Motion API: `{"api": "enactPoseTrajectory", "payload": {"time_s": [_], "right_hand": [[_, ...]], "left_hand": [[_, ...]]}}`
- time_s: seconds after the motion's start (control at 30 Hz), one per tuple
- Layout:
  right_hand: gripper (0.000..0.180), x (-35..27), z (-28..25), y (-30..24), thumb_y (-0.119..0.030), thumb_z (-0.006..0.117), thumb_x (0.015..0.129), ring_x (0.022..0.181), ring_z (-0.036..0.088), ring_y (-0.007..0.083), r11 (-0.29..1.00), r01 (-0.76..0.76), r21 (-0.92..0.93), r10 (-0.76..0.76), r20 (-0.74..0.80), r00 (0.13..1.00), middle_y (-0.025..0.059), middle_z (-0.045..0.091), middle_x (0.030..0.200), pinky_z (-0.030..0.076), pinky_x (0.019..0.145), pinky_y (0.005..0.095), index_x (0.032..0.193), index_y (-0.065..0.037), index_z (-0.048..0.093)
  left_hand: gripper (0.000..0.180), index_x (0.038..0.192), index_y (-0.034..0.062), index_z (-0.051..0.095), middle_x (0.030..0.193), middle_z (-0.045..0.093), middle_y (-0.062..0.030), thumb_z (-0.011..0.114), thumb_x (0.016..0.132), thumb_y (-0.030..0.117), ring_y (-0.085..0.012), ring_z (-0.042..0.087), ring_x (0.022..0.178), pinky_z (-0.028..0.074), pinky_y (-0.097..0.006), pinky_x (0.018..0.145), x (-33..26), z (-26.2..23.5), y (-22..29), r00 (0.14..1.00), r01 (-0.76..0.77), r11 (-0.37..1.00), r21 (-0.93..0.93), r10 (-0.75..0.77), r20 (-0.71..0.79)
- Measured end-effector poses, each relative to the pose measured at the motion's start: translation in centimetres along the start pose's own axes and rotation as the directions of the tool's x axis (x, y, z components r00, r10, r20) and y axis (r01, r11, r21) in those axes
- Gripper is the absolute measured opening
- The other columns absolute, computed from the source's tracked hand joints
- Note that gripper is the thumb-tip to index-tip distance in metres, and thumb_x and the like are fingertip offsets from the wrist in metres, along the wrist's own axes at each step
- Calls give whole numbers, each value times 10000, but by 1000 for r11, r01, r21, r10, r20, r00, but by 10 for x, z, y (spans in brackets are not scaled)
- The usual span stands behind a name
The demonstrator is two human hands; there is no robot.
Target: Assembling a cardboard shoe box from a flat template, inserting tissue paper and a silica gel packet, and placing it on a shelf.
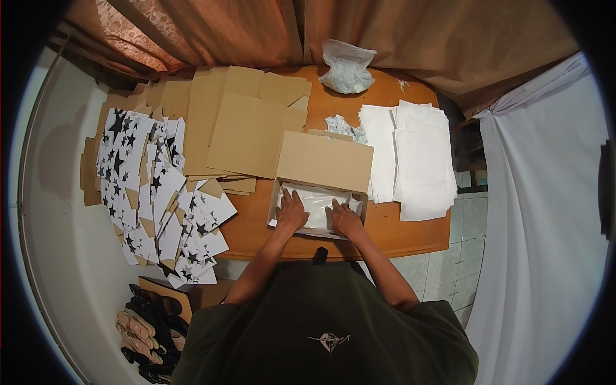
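Observation:
An open cardboard box (326, 154) stands near the front edge of the wooden table, its lid raised at the back. White tissue paper (317, 206) lines the inside and covers whatever lies beneath. My left hand (292, 210) rests on the paper at the box's left side, fingers spread. On the right side my right hand (345, 218) presses flat on the same paper with its fingers apart. Neither hand grips anything.
Flat cardboard blanks (247, 135) and star-printed box pieces (122, 167) cover the table's left. Stacked white paper sheets (423, 160) lie right, small packets (346, 128) behind the box, a clear plastic bag (347, 70) at the back. Shoes (138, 330) sit low at left.

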State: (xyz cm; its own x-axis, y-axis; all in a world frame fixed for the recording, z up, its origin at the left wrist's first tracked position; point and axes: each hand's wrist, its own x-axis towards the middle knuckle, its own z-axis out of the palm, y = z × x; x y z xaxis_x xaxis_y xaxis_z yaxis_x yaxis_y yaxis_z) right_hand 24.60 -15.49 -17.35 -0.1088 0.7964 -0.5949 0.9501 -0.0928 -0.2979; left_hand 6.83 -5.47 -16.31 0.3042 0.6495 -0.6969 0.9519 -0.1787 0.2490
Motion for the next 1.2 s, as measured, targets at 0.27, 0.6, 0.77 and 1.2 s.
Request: {"api": "enactPoseTrajectory", "payload": {"time_s": [0.27,0.6,0.77,1.2], "right_hand": [[487,1,12,7,-136,488,978,1367,466,444,999,44,15,-43,-74,996,237,327,1588,502,1031,501,1464,-118,475],[299,-6,-10,7,-162,446,976,1133,638,382,996,56,68,-60,67,996,246,652,1174,524,971,444,1087,17,658],[305,-10,-5,4,-159,482,958,1136,638,399,998,63,25,-66,147,987,232,605,1290,528,965,455,1121,32,655],[252,-5,0,7,-113,547,934,1140,647,391,1000,12,-24,-14,-56,998,191,577,1298,557,932,481,1110,18,671]], "left_hand": [[986,1567,-52,147,1659,-57,-271,719,899,396,-427,131,1526,376,-545,1138,-2,0,-8,999,-47,982,183,43,24],[451,1129,13,717,1175,709,-197,512,1021,400,-358,675,1118,527,-498,940,-20,-19,-1,971,-205,959,198,174,167],[542,1193,74,714,1262,680,-161,454,1021,517,-349,616,1226,468,-544,1013,-30,-26,-1,913,-224,941,254,111,393],[643,1408,52,538,1515,438,-194,479,1004,548,-417,518,1319,456,-573,1046,-17,-4,-13,957,-111,992,68,88,278]]}}
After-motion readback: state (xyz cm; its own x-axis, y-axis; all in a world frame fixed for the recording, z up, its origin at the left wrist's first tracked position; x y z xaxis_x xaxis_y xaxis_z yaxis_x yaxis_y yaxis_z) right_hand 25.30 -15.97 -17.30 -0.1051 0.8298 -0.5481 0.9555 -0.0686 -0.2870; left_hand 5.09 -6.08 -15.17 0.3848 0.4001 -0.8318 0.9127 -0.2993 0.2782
